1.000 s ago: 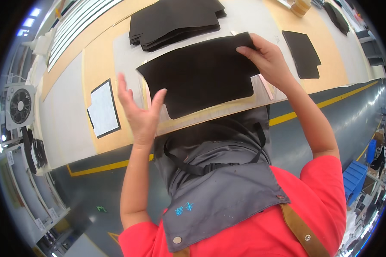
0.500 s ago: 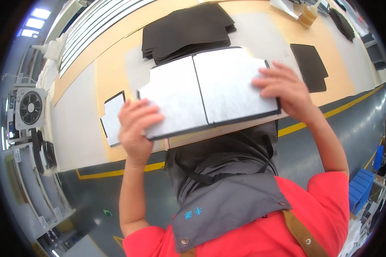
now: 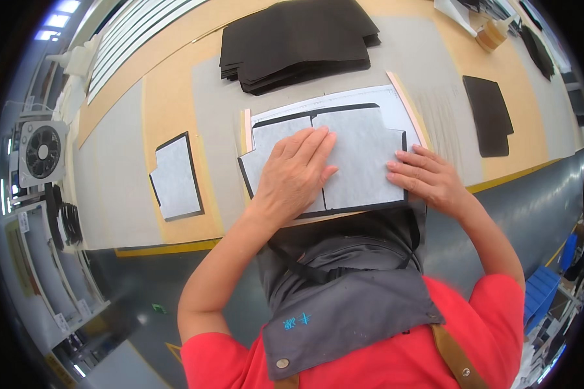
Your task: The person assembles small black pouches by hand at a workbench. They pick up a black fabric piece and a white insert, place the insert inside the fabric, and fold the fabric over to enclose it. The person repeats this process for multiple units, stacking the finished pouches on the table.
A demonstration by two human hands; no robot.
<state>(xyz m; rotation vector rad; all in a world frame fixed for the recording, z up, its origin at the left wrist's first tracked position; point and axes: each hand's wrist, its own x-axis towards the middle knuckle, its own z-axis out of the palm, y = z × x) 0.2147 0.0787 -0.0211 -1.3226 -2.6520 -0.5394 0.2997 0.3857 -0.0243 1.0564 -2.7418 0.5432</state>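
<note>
Along the near edge of the worktop (image 3: 107, 211), I see the white-faced, black-bordered panel (image 3: 363, 162) lying under both hands, over a white sheet (image 3: 396, 111) flanked by two narrow pale strips (image 3: 408, 109). Across the panel's left half, the left hand (image 3: 295, 172) rests palm down, fingers straight and together, their tips over the dark centre line, clasping nothing, while the right hand (image 3: 431, 178) lies unclenched with its fingers slightly apart and their tips on the panel's right border. Toward the worktop's far edge, I have a stack of black panels (image 3: 298, 39).
</note>
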